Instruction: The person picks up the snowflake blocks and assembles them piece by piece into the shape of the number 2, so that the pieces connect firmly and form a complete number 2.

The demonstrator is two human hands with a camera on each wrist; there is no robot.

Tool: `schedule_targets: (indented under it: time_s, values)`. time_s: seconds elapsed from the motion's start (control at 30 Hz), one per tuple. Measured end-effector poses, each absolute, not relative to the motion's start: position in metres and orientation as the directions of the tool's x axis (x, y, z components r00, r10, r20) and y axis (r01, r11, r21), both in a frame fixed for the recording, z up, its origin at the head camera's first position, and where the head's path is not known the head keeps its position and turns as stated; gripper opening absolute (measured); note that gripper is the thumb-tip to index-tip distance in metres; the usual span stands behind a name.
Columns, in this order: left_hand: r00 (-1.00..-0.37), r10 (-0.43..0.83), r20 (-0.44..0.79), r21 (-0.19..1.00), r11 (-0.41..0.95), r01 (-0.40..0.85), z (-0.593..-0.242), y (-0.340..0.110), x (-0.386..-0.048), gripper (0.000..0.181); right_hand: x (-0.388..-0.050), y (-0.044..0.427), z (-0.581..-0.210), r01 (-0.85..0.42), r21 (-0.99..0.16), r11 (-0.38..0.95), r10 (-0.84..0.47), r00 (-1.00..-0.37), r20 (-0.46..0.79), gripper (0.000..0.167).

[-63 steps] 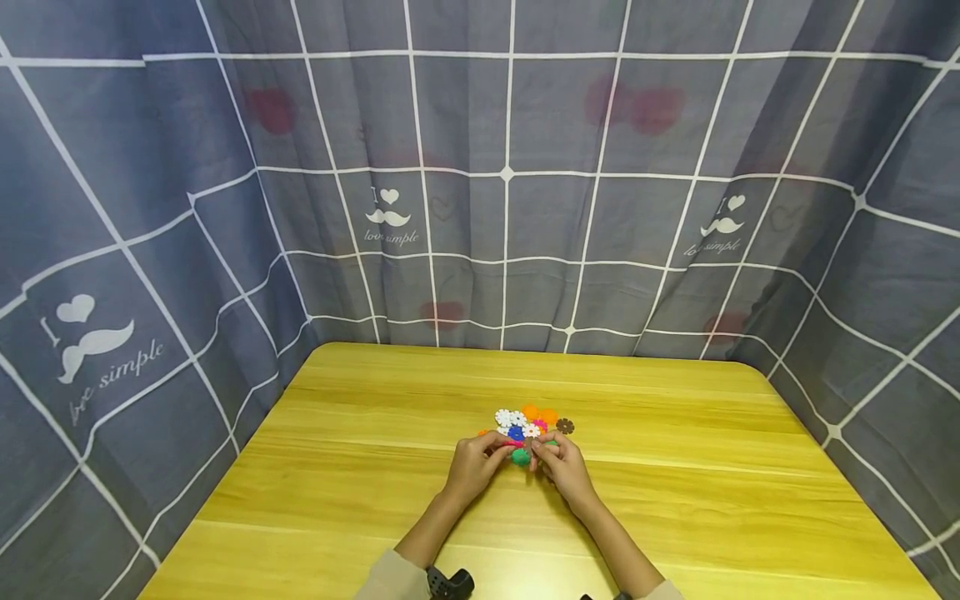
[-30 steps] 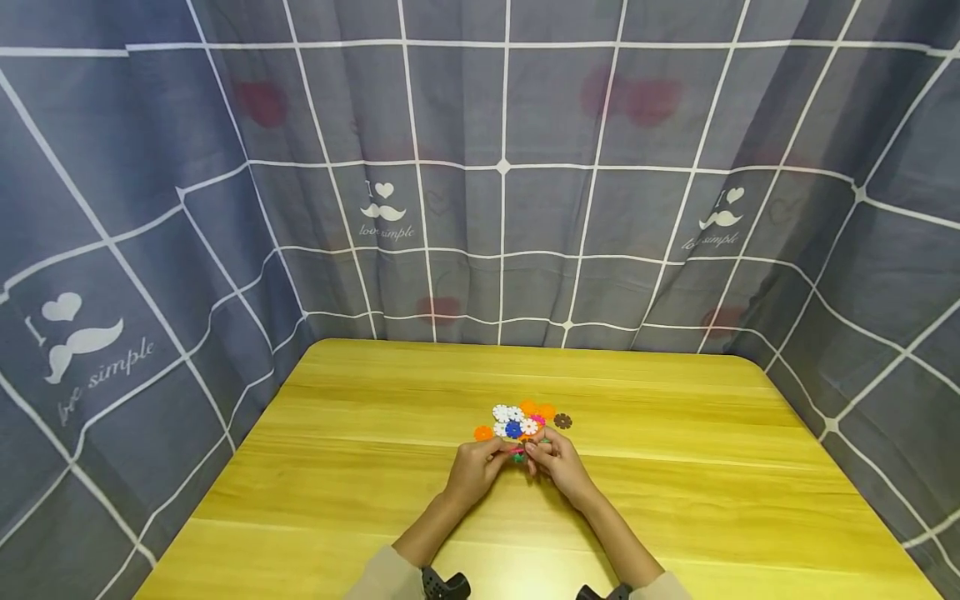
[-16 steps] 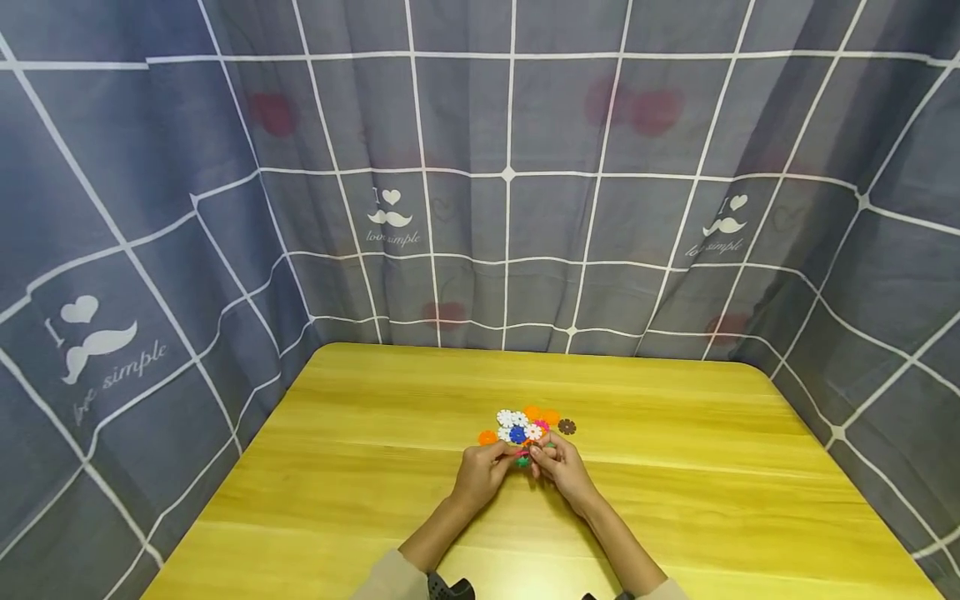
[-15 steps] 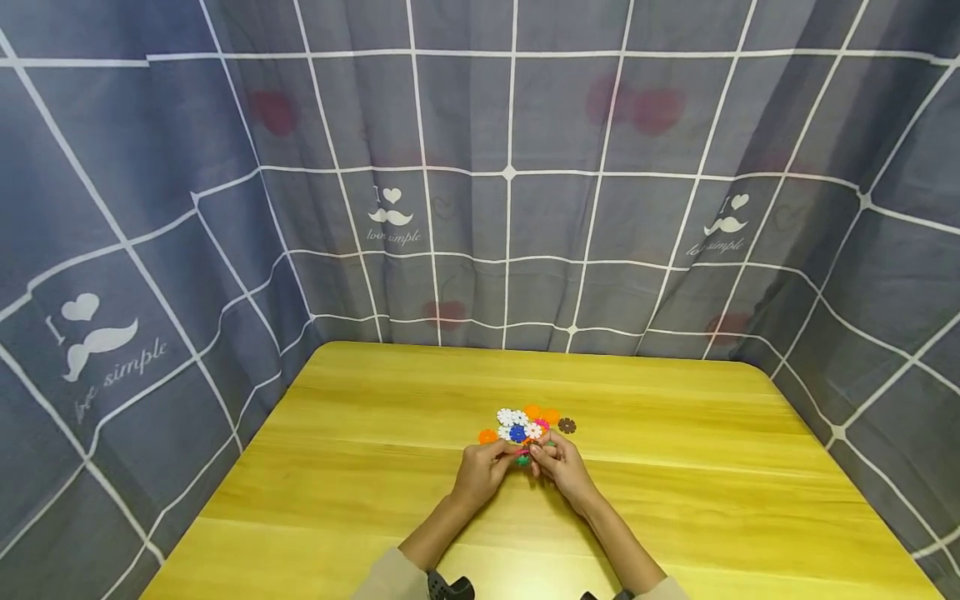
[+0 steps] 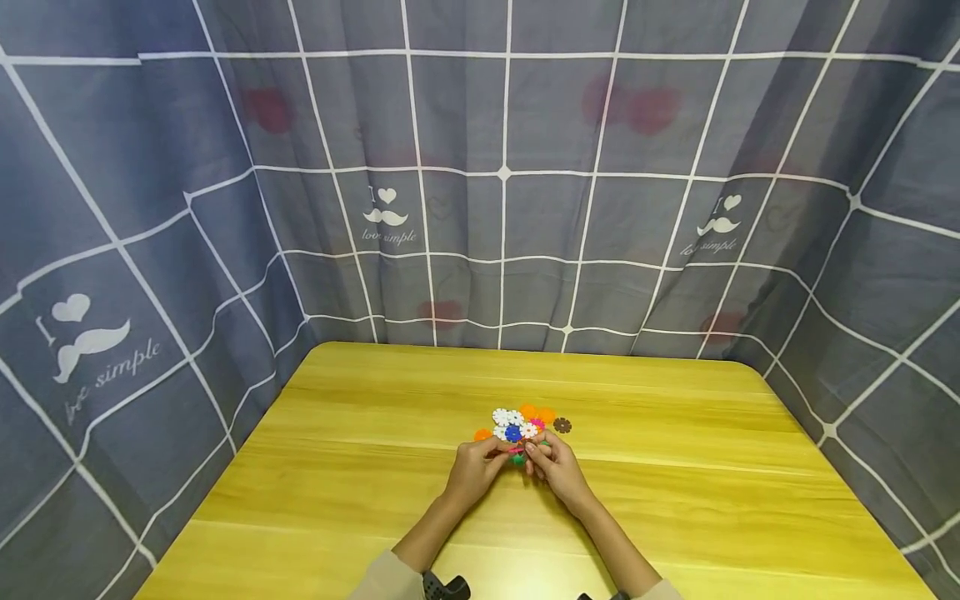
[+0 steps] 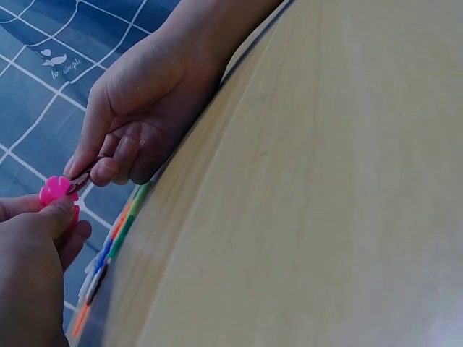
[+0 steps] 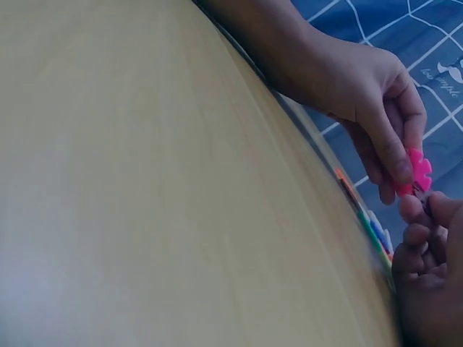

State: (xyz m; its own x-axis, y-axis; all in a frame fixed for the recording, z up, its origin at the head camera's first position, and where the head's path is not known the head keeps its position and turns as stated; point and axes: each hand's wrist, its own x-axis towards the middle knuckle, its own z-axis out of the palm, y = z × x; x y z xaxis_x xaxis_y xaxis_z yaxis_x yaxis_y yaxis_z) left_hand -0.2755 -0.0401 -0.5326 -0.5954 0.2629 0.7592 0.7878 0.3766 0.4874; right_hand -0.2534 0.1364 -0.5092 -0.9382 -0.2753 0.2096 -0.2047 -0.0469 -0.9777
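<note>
My left hand pinches a pink flower-shaped interlocking disc between thumb and fingers. A dark brown disc of the same kind is gripped by my right hand, its other fingers curled beneath. Edge to edge, the two discs meet in both wrist views; how deep their slots engage I cannot tell. Both hands are held just over the near side of a pile of loose discs, where a blue disc, a white disc and a green disc show. Fingers partly cover the green one.
Orange discs lie at the back of the pile, with a brown disc to its right. Another orange disc sits by my left hand. The wooden table is enclosed by a grey checked curtain.
Two seconds ago the brown disc showed its face between the hands; now it is turned and mostly hidden against the pink disc. Both hands stay nearly in place, and the view shifts slightly.
</note>
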Motion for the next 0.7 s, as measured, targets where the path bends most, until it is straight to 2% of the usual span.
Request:
schedule_targets:
  time_s: [0.33, 0.7]
  values:
    - [-0.634, 0.253, 0.731, 0.559, 0.312, 0.768, -0.5334, -0.0415, -0.2794, 0.006, -0.2539, 0.1317, -0.5098, -0.257, -0.965, -0.046, -0.196, -0.945, 0.261, 0.014]
    - [-0.646, 0.193, 0.739, 0.558, 0.363, 0.747, -0.5334, -0.0434, -0.2774, 0.009, -0.2551, 0.1367, -0.5136, -0.269, -0.962, -0.048, -0.151, -0.95, 0.274, 0.019]
